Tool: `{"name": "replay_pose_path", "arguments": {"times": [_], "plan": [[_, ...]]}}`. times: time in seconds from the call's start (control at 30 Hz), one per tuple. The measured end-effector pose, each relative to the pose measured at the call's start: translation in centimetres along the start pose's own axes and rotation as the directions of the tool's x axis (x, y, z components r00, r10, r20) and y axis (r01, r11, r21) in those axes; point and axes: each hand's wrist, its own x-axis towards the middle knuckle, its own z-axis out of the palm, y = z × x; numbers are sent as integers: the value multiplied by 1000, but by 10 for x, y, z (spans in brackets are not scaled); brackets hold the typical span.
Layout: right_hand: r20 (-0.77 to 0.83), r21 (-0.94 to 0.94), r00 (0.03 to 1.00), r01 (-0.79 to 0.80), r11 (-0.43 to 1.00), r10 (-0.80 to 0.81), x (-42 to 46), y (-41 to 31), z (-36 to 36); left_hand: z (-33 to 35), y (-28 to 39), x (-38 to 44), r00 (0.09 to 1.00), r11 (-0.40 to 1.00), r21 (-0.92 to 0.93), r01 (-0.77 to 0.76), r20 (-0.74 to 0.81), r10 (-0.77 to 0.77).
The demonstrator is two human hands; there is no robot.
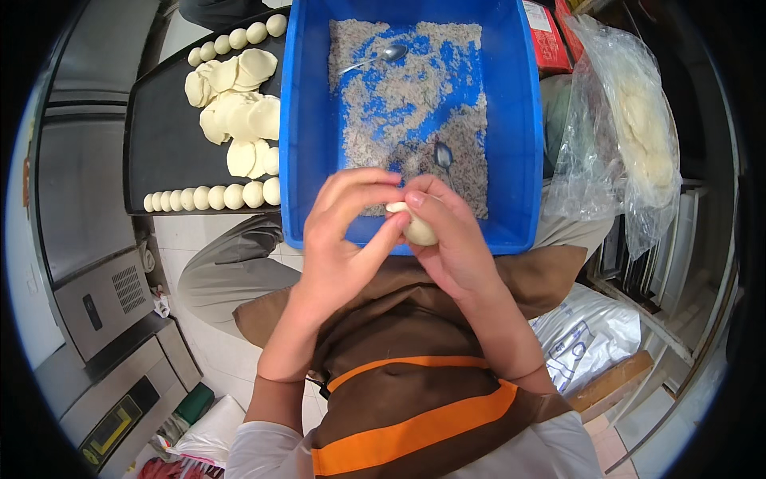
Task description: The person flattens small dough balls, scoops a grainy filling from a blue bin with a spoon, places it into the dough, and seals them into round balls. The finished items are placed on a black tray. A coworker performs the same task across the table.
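Observation:
A pale dough ball (422, 232) with a gathered, raised edge rests in my right hand (458, 239), whose fingers and thumb curl around it. My left hand (344, 230) pinches the top edge of that dough between thumb and fingers. Both hands are over the near end of a blue plastic bin (505, 236). Crumbly greyish filling (395, 102) is spread over the bin's floor. A metal spoon (392, 53) lies on the filling at the far side, and a second spoon (443, 154) sits in it just beyond my right hand.
A black tray (161, 143) at left holds flattened dough rounds (230, 114) and rows of dough balls (216, 197). To the right, a clear plastic bag (640, 126) contains more dough, beside a red box (546, 42). A metal rack (646, 323) and a white sack (589, 335) stand lower right.

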Motion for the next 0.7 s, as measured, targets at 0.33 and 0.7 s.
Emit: {"name": "replay_pose_path", "arguments": {"times": [0.33,0.7], "plan": [[201,101,977,55,993,-75,-10,-17,1,-8,6,-2,958,797,-599,71,-182,-222],[159,-57,984,-73,996,81,-13,-11,11,20,9,2,923,963,213,-165,-312,227]]}}
